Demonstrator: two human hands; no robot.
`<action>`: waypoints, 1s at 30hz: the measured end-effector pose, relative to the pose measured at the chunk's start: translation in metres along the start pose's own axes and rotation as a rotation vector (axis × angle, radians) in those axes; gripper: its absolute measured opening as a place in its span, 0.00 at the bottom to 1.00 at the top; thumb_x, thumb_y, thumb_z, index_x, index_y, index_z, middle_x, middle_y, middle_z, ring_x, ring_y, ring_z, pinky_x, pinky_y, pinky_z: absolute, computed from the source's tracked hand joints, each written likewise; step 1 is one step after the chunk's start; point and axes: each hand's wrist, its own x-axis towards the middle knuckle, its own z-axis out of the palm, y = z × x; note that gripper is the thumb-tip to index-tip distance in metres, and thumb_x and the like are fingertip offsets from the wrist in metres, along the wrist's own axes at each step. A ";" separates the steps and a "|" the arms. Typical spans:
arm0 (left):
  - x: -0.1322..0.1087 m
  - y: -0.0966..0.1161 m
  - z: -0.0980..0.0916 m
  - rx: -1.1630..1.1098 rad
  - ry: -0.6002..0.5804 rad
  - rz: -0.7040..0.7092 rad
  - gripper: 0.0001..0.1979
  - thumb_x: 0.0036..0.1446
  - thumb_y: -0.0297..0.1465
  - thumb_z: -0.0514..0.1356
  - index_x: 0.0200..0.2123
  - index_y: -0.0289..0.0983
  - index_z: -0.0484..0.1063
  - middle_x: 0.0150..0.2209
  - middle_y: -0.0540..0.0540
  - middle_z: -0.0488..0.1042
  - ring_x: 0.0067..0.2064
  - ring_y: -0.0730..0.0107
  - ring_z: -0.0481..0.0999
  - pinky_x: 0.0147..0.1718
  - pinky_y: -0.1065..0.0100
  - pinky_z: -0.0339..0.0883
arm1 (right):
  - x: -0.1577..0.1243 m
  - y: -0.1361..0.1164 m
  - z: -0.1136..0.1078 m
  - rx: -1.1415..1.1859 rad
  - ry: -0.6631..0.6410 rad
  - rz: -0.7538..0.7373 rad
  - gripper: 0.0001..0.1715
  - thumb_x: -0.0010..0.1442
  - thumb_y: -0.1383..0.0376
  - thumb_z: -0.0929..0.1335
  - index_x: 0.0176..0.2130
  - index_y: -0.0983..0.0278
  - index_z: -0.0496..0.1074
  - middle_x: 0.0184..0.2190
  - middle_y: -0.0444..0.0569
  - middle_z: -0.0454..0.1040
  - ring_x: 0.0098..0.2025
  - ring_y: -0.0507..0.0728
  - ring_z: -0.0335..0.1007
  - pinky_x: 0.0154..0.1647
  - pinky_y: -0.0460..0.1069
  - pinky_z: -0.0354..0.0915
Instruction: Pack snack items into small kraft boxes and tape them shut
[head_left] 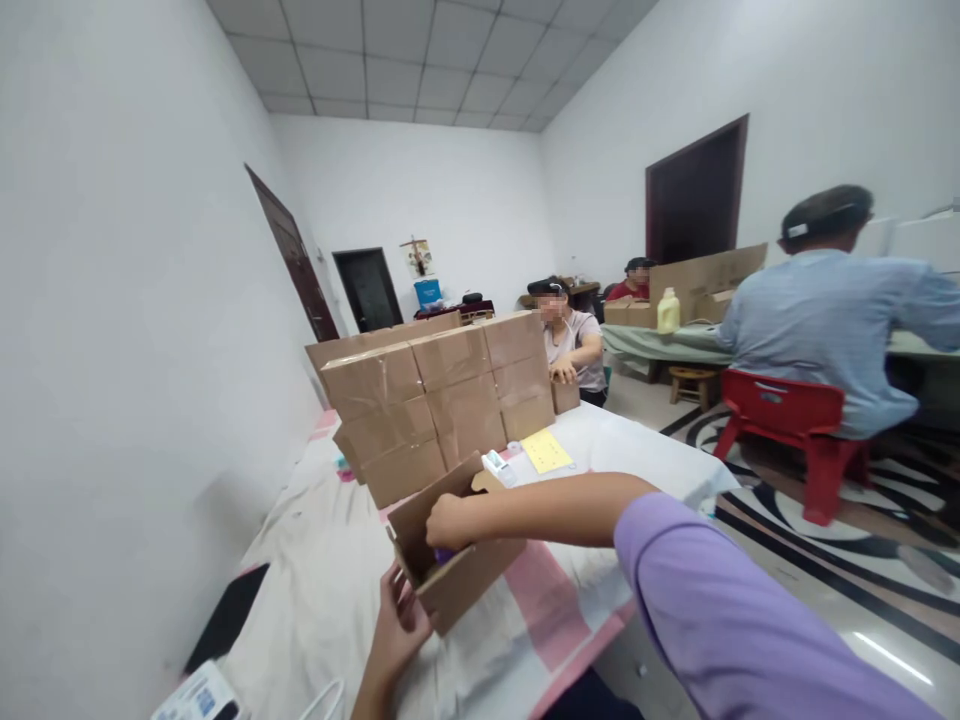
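Observation:
An open cardboard box (461, 580) sits tilted on the white and pink table cloth (322, 590) in front of me. My left hand (401, 625) grips the box's near side from below. My right hand (448, 522) reaches down into the box, fingers closed round a small purple thing that is mostly hidden inside. A purple sleeve (720, 610) covers my right upper arm.
Several taped cardboard boxes (442, 400) are stacked behind the open box. A yellow paper (546, 451) and a small white item (496, 466) lie beside them. A person (570, 345) sits across the table; another in blue (832, 310) sits on a red chair (787, 425).

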 end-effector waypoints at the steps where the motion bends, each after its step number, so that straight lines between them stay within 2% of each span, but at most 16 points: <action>1: -0.001 0.001 0.001 0.005 0.008 -0.005 0.48 0.43 0.50 0.72 0.62 0.48 0.52 0.65 0.36 0.63 0.61 0.47 0.73 0.59 0.49 0.70 | -0.005 0.002 -0.005 -0.010 -0.016 -0.002 0.12 0.43 0.75 0.77 0.23 0.60 0.75 0.29 0.48 0.81 0.33 0.61 0.78 0.33 0.53 0.73; 3: -0.002 0.002 0.001 0.015 0.018 -0.018 0.51 0.43 0.51 0.71 0.64 0.48 0.50 0.67 0.36 0.59 0.62 0.47 0.72 0.60 0.49 0.69 | -0.022 0.011 -0.018 -0.031 -0.028 -0.018 0.05 0.52 0.70 0.75 0.31 0.60 0.79 0.34 0.50 0.82 0.36 0.61 0.78 0.35 0.53 0.72; 4: -0.002 0.002 0.000 0.019 0.020 -0.025 0.53 0.43 0.51 0.71 0.66 0.49 0.47 0.69 0.35 0.57 0.63 0.46 0.71 0.60 0.49 0.68 | -0.034 0.019 -0.024 -0.016 0.032 -0.007 0.05 0.57 0.65 0.73 0.37 0.60 0.80 0.37 0.51 0.82 0.38 0.61 0.78 0.36 0.53 0.71; 7: 0.000 -0.001 -0.004 0.029 0.015 -0.062 0.59 0.43 0.50 0.72 0.70 0.50 0.39 0.71 0.35 0.52 0.65 0.46 0.68 0.62 0.48 0.67 | -0.084 0.046 -0.030 0.124 0.372 0.104 0.18 0.68 0.53 0.66 0.48 0.59 0.79 0.45 0.52 0.82 0.46 0.60 0.76 0.43 0.52 0.69; 9: 0.001 -0.004 -0.005 0.032 0.004 -0.100 0.61 0.42 0.51 0.72 0.71 0.49 0.38 0.69 0.33 0.57 0.63 0.46 0.71 0.60 0.49 0.69 | -0.118 0.063 -0.019 0.259 0.494 0.181 0.21 0.71 0.53 0.63 0.48 0.60 0.80 0.44 0.51 0.82 0.48 0.58 0.74 0.48 0.51 0.66; 11: 0.000 -0.007 -0.005 0.039 0.007 -0.125 0.60 0.42 0.52 0.72 0.70 0.48 0.41 0.65 0.34 0.63 0.60 0.46 0.74 0.58 0.51 0.72 | -0.143 0.074 0.001 0.421 0.476 0.179 0.23 0.72 0.55 0.61 0.47 0.62 0.81 0.44 0.52 0.82 0.48 0.57 0.74 0.50 0.50 0.65; 13: 0.000 -0.009 -0.006 0.065 0.025 -0.155 0.59 0.41 0.54 0.71 0.70 0.47 0.44 0.63 0.36 0.66 0.58 0.46 0.76 0.55 0.52 0.74 | -0.158 0.079 0.023 0.563 0.462 0.108 0.24 0.74 0.56 0.60 0.48 0.64 0.81 0.49 0.53 0.81 0.50 0.56 0.74 0.53 0.49 0.64; 15: 0.000 -0.007 -0.010 0.128 0.035 -0.199 0.59 0.38 0.56 0.71 0.69 0.47 0.47 0.59 0.38 0.71 0.55 0.45 0.78 0.52 0.52 0.77 | -0.162 0.080 0.043 0.637 0.488 0.025 0.22 0.73 0.56 0.62 0.49 0.64 0.80 0.53 0.53 0.79 0.54 0.56 0.73 0.58 0.51 0.60; 18: 0.003 0.001 -0.021 0.304 -0.011 -0.217 0.57 0.37 0.55 0.71 0.68 0.45 0.54 0.52 0.39 0.76 0.54 0.39 0.78 0.55 0.42 0.73 | -0.161 0.078 0.060 0.663 0.522 0.010 0.18 0.67 0.54 0.69 0.47 0.62 0.81 0.52 0.50 0.80 0.55 0.58 0.72 0.61 0.54 0.57; 21: 0.009 0.012 -0.026 0.437 0.045 -0.039 0.49 0.41 0.56 0.69 0.64 0.45 0.62 0.53 0.39 0.76 0.62 0.34 0.70 0.64 0.34 0.59 | -0.159 0.074 0.069 0.691 0.553 0.055 0.19 0.60 0.51 0.73 0.45 0.60 0.82 0.48 0.49 0.81 0.52 0.60 0.71 0.59 0.54 0.59; 24: 0.017 0.023 -0.022 0.472 0.050 0.173 0.36 0.48 0.57 0.63 0.57 0.46 0.72 0.67 0.40 0.64 0.71 0.36 0.56 0.70 0.36 0.45 | -0.155 0.068 0.076 0.764 0.647 0.098 0.21 0.58 0.50 0.75 0.45 0.59 0.82 0.47 0.49 0.81 0.53 0.61 0.69 0.60 0.55 0.60; 26: 0.022 0.030 -0.016 0.458 0.032 0.168 0.33 0.51 0.57 0.61 0.54 0.45 0.74 0.70 0.41 0.58 0.73 0.36 0.51 0.70 0.36 0.41 | -0.150 0.064 0.083 0.865 0.749 0.181 0.29 0.56 0.49 0.76 0.54 0.58 0.77 0.54 0.51 0.76 0.59 0.62 0.65 0.64 0.58 0.58; 28: 0.025 0.038 -0.009 0.395 0.069 0.092 0.32 0.55 0.55 0.59 0.57 0.43 0.70 0.70 0.40 0.58 0.73 0.38 0.51 0.71 0.37 0.42 | -0.142 0.061 0.091 0.998 0.829 0.276 0.46 0.54 0.49 0.77 0.66 0.57 0.66 0.65 0.55 0.65 0.68 0.65 0.57 0.68 0.61 0.53; 30: 0.025 0.047 -0.002 0.306 0.114 0.024 0.34 0.58 0.51 0.59 0.63 0.42 0.63 0.69 0.40 0.59 0.72 0.40 0.52 0.71 0.38 0.42 | -0.132 0.059 0.099 1.142 0.870 0.316 0.58 0.52 0.50 0.78 0.72 0.56 0.53 0.71 0.58 0.54 0.73 0.66 0.47 0.71 0.63 0.49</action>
